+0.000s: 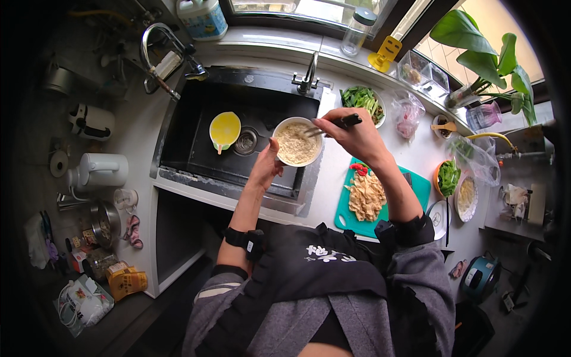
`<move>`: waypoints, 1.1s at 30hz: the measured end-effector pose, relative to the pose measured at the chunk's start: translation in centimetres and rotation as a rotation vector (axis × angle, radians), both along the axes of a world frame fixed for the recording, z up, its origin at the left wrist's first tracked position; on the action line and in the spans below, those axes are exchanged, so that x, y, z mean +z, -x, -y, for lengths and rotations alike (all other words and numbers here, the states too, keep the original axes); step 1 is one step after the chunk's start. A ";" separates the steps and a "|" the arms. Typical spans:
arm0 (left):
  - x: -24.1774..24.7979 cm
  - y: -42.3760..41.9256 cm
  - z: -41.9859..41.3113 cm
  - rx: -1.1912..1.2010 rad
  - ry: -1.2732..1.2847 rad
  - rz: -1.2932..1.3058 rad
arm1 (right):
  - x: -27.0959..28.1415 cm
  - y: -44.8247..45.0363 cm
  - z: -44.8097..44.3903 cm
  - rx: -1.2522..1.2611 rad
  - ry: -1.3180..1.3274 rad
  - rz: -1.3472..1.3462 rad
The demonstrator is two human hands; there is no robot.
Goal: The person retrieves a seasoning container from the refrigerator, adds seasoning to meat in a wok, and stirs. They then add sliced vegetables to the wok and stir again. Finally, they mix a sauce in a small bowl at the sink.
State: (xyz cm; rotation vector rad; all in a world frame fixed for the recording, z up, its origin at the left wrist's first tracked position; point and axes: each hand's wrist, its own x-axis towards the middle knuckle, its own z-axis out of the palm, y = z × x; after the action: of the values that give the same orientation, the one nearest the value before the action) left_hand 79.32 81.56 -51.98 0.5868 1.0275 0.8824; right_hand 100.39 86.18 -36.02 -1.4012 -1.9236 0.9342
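My left hand [265, 166] grips the side of a white bowl [299, 164], its thumb near the rim. A pale, crumbly, flour-like mixture [295, 145] fills much of the bowl, which is over the right part of the black sink [192, 134]. In my right hand [352, 134] is a fork [349, 121] with a dark handle. Its metal tines reach into the mixture at the bowl's right side. A yellow lemon-shaped dish [225, 129] lies in the sink, left of the drain [246, 142].
A green cutting board [418, 183] holds cut, pale tan pieces [366, 196] and red pepper [358, 169]. Behind it stands a bowl of chopped greens [360, 99] beside a plastic bag [407, 116]. A faucet [307, 80] rises behind the sink. An electric kettle [105, 169] stands at left.
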 end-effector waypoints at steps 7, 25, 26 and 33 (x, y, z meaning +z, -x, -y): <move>0.0 0.1 0.1 -0.035 -0.018 0.010 | 1.0 0.3 -0.3 0.203 -0.053 -0.093; 0.7 1.6 -1.0 -0.146 -0.057 0.009 | 3.6 2.3 -6.7 0.490 0.035 0.108; 0.8 1.7 -1.1 -0.140 -0.050 -0.002 | 3.7 2.1 -7.2 0.408 0.135 0.062; 0.2 1.9 -1.4 0.027 -0.075 0.033 | 2.6 -1.1 -5.2 0.250 -0.006 0.176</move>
State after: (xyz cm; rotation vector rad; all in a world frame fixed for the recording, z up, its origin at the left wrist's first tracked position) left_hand 77.44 82.95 -51.82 0.6209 0.9771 0.9546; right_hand 101.44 91.36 -33.41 -1.2966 -2.2710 0.9424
